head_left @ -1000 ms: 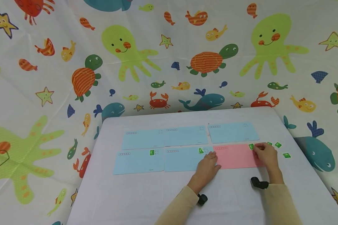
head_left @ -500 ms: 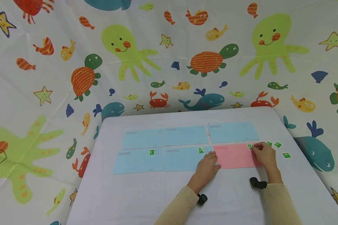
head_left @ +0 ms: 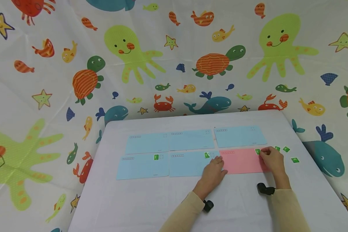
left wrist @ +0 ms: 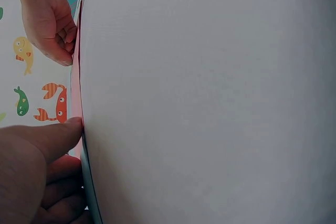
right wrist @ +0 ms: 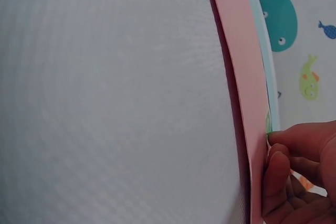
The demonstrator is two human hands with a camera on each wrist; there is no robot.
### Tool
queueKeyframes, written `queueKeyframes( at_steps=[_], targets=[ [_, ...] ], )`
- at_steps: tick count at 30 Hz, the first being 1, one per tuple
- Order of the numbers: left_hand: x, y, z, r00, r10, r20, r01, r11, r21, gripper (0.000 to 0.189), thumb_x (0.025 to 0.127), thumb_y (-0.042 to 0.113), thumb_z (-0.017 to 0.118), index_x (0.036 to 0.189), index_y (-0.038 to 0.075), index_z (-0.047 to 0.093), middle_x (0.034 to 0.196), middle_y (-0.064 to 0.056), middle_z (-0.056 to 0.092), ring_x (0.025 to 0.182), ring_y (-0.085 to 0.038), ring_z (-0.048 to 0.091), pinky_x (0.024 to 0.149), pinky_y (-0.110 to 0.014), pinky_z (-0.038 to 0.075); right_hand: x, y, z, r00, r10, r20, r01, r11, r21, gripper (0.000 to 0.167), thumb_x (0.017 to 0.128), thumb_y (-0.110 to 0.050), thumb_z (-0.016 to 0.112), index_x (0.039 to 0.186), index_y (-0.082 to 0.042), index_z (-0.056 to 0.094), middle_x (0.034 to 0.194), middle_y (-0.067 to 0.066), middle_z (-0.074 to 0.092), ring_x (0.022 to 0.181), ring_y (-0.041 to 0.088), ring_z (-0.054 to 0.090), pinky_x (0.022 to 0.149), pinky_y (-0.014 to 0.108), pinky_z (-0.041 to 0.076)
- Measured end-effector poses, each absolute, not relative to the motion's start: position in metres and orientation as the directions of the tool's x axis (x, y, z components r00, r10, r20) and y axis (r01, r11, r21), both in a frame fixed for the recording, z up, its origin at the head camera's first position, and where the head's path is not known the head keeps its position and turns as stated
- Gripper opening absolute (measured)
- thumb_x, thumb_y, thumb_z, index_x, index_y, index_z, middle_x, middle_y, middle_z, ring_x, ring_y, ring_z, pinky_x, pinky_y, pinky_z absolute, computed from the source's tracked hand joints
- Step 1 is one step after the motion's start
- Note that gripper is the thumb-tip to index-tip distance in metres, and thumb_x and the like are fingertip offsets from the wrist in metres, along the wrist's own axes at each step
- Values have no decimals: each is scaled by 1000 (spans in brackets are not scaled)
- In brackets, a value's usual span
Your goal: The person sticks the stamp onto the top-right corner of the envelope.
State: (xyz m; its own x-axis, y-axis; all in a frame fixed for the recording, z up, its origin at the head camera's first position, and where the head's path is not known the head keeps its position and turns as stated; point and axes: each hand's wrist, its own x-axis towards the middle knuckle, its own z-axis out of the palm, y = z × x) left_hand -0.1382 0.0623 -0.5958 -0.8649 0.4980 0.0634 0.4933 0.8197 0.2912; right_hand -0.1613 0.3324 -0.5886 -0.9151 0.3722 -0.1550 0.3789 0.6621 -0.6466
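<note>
A pink envelope [head_left: 240,162] lies at the right end of the front row in the head view. My right hand [head_left: 274,159] is at its upper right corner and pinches a small green stamp [head_left: 257,151] by its right edge. The stamp lies over the corner of the envelope; part of it is hidden by the fingertips. My left hand [head_left: 213,170] rests with extended fingers where the pink envelope meets the blue envelope [head_left: 188,166] beside it. In the left wrist view, the left thumb [left wrist: 68,132] touches the pink envelope's near edge.
To the left, another blue envelope [head_left: 142,169] bears a green stamp [head_left: 156,157], as does the middle one. Blue envelopes [head_left: 240,137] form a back row. Loose green stamps [head_left: 295,160] lie right of my right hand on the white tablecloth [head_left: 133,206]. A patterned curtain [head_left: 174,29] hangs behind.
My right hand has shifted slightly left with the stamp, then stayed in place over the last half second. The left hand has not moved.
</note>
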Motion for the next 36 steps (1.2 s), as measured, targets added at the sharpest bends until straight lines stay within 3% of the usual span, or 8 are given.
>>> queueKeyframes(
  at_steps=[11, 17, 29, 36],
  targets=[
    [-138, 61, -596, -861, 503, 77, 501, 811, 301, 40, 99, 35, 63, 129, 8, 67, 145, -4, 59, 139, -15, 52, 113, -29, 45, -161, 334, -590, -922, 362, -136, 362, 684, -633, 34, 100, -17, 53, 119, 10, 59, 109, 30, 61, 96, 39, 56, 79, 45, 50],
    [-138, 61, -595, -862, 501, 72, 498, 813, 301, 40, 99, 34, 63, 129, 8, 67, 145, -4, 59, 138, -16, 53, 113, -29, 44, -162, 335, -591, -916, 362, -174, 385, 665, -640, 39, 102, -21, 51, 125, 10, 57, 117, 32, 59, 102, 41, 55, 87, 50, 52],
    [-138, 60, -596, -859, 507, 73, 503, 808, 308, 41, 99, 34, 62, 130, 8, 66, 146, -4, 58, 139, -16, 52, 113, -29, 45, -159, 335, -585, -897, 392, -204, 420, 612, -670, 44, 105, -27, 49, 131, 8, 53, 117, 28, 58, 103, 37, 55, 80, 34, 49],
    [-137, 58, -595, -856, 512, 70, 506, 805, 309, 42, 100, 35, 62, 133, 8, 64, 147, -4, 57, 139, -15, 51, 113, -28, 45, -159, 337, -583, -888, 419, -187, 426, 603, -674, 45, 103, -26, 48, 133, 8, 53, 118, 28, 58, 104, 37, 53, 78, 34, 47]
  ],
)
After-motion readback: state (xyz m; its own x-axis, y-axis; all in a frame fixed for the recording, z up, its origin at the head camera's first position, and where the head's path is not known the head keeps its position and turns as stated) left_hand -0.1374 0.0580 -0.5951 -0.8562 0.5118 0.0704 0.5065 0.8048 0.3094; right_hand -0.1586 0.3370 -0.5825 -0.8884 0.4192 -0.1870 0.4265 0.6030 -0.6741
